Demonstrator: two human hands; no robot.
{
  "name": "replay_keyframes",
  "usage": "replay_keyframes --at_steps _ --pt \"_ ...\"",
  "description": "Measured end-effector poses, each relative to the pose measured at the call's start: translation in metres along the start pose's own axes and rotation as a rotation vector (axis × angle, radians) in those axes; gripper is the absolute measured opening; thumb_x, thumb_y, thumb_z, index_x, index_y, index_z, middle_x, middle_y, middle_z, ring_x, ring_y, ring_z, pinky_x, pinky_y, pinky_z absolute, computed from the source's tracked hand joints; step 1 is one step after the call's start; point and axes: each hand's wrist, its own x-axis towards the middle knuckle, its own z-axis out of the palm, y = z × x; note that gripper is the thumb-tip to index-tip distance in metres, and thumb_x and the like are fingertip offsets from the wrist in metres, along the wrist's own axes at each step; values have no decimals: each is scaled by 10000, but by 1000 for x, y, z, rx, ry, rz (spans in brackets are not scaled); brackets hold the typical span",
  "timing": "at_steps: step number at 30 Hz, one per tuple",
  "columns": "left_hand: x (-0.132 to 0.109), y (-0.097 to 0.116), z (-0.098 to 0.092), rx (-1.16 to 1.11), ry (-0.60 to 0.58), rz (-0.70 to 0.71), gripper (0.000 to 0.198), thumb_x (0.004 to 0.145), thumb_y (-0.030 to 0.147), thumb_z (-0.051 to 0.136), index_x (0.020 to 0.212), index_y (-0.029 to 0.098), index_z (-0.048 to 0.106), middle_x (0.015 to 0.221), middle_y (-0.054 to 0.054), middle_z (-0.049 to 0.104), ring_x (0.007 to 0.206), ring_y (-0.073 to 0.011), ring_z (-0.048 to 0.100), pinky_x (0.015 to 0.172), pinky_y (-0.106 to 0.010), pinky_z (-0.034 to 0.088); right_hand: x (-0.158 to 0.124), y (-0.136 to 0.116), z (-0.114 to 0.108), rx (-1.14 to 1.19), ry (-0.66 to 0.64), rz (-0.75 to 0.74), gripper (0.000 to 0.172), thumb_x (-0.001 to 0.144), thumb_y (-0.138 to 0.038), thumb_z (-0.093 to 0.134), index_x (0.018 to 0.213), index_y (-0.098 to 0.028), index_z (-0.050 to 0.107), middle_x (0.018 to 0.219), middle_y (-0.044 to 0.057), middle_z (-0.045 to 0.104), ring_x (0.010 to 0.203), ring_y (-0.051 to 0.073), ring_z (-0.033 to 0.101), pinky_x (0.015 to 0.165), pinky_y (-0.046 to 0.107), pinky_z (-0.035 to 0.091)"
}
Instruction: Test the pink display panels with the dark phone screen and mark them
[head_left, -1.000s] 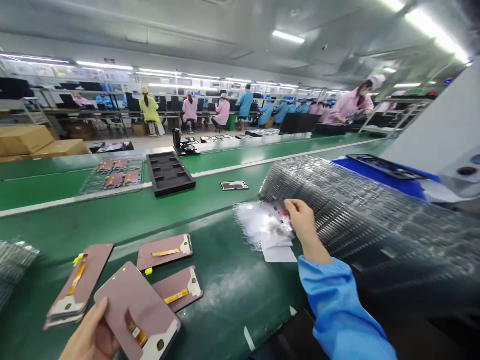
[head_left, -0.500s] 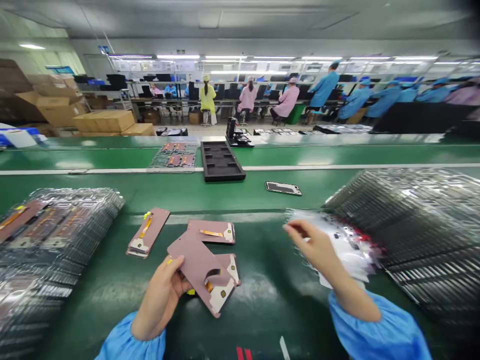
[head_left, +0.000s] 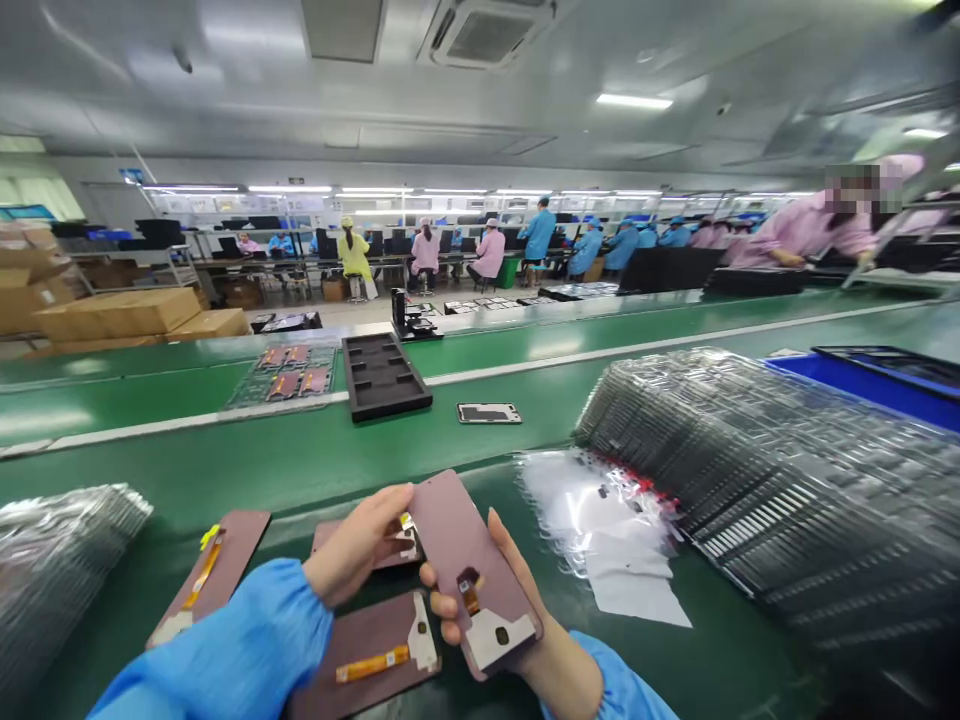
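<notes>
My right hand is wrapped round the lower half of a pinkish-brown phone screen, its white end and short flex cable facing up. At the screen's upper left edge, the fingers of my left hand are closed; their tips are partly hidden. Below my left sleeve lies another phone screen with an orange flex cable. Partly behind my left hand sits a further screen. To the left rests a screen with a yellow tab.
White and clear film sheets lie right of my hands, beside a tall stack of clear trays. Another tray stack stands left. Beyond are a black foam tray, a phone frame and a blue bin. A co-worker is at far right.
The phone screen has passed from my left hand alone into my right hand, with my left hand at its upper edge. My right hand came left from the films. The view has turned right.
</notes>
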Motion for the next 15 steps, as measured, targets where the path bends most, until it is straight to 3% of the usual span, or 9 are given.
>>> replay_keyframes --at_steps 3,6,9,12,15 --pt "76 10 -21 431 49 35 538 824 585 551 1179 181 566 1230 -116 630 1044 -231 637 779 -300 506 -4 -15 -14 -9 -27 -64 1031 650 -953 334 1201 -105 533 754 55 650 595 195 604 499 280 429" --pt "155 12 -31 630 83 62 538 766 492 686 1165 143 592 1179 -134 653 1063 -268 624 859 -342 491 -8 -23 -23 -63 -16 -121 1050 653 -966 258 1185 -109 550 719 54 642 559 195 590 504 277 401" --pt "224 9 -31 806 136 89 426 818 372 695 1159 135 598 1180 -119 639 1093 -260 600 957 -431 464 -12 -30 -27 -118 12 -114 1081 633 -979 237 1172 -110 588 702 56 638 529 178 559 516 271 383" --pt "272 8 -38 937 194 107 326 894 341 621 1153 145 598 1194 -98 614 1077 -244 597 943 -485 479 -14 -37 -28 -112 55 -131 1100 598 -990 291 1116 -86 644 638 40 616 457 122 453 505 245 352" --pt "301 9 -59 1023 269 134 321 908 352 599 1159 152 595 1212 -99 599 1095 -250 583 948 -492 475 -14 -41 -25 -54 118 -173 1084 576 -981 378 1025 -45 690 623 41 601 464 101 420 508 235 350"
